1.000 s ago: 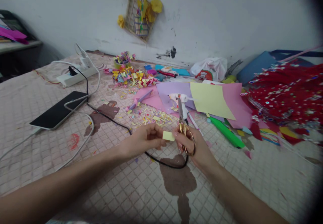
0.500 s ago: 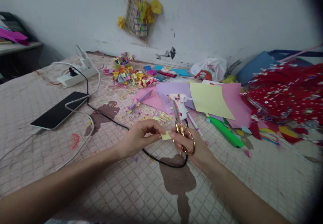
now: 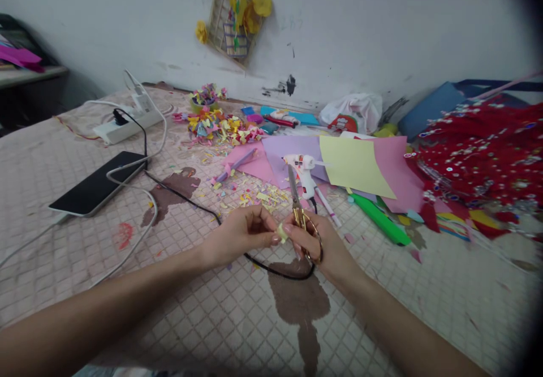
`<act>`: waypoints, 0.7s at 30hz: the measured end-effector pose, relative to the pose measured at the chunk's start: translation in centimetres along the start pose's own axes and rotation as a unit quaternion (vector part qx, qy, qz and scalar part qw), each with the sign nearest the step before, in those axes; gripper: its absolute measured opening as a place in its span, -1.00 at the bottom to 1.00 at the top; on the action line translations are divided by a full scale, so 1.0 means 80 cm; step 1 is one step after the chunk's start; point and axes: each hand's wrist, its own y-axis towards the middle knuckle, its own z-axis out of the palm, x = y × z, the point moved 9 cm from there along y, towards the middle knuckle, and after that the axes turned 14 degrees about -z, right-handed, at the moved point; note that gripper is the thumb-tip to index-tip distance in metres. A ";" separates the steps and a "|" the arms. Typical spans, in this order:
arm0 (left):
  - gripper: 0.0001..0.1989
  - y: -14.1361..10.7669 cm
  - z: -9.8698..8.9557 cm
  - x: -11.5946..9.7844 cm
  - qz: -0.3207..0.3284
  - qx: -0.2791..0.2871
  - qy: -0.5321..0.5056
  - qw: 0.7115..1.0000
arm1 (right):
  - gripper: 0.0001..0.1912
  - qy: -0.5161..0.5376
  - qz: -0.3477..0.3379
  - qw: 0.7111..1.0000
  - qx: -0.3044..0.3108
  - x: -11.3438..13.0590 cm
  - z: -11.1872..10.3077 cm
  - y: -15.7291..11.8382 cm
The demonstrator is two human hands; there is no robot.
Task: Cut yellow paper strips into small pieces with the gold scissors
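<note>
Between my fingertips is a small pale yellow paper piece (image 3: 282,233), bent or curled. My left hand (image 3: 244,232) pinches its left side with thumb and forefinger. My right hand (image 3: 324,241) touches its other side with the fingertips and also holds gold-handled scissors (image 3: 293,187), whose handle loops sit round the fingers and whose blades point away from me. Just beyond the blades lies a white glue gun (image 3: 303,173) on sheets of purple paper (image 3: 280,153) and yellow paper (image 3: 354,165). Paper scraps (image 3: 263,197) are strewn in front of the sheets.
A black cable (image 3: 275,272) loops under my hands. At left are a phone (image 3: 99,181), white cables and a power strip (image 3: 127,128). A paper-bow heap (image 3: 224,128) lies at the back, a green cutter (image 3: 379,218) at right, beside red beaded fabric (image 3: 479,162).
The yellow paper piece was flat between my fingers and is now bent or curled. Both hands have stayed in nearly the same place, and the scissors are still in my right hand.
</note>
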 end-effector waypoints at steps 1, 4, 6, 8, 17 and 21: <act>-0.78 0.001 0.000 0.002 -0.008 -0.001 -0.016 1.000 | -0.87 0.001 0.001 1.000 0.001 0.000 0.000 0.000; -0.73 0.001 0.000 0.006 -0.029 -0.004 -0.043 0.999 | -0.86 0.001 0.006 1.000 0.002 -0.002 0.001 -0.001; -0.71 0.002 0.000 0.008 -0.036 -0.005 -0.048 0.998 | -0.85 0.000 0.008 1.000 0.003 -0.002 0.002 -0.001; -0.70 0.002 -0.003 0.008 -0.036 -0.013 -0.045 0.998 | -0.84 0.000 0.009 1.000 0.005 -0.002 0.003 -0.001; -0.72 0.000 -0.007 0.003 -0.015 -0.025 -0.019 0.999 | -0.83 -0.005 0.005 1.000 -0.001 -0.003 0.003 0.000; -0.72 -0.005 0.000 -0.008 0.038 0.001 -0.009 0.999 | -0.84 0.001 0.004 1.000 -0.021 -0.005 -0.002 -0.002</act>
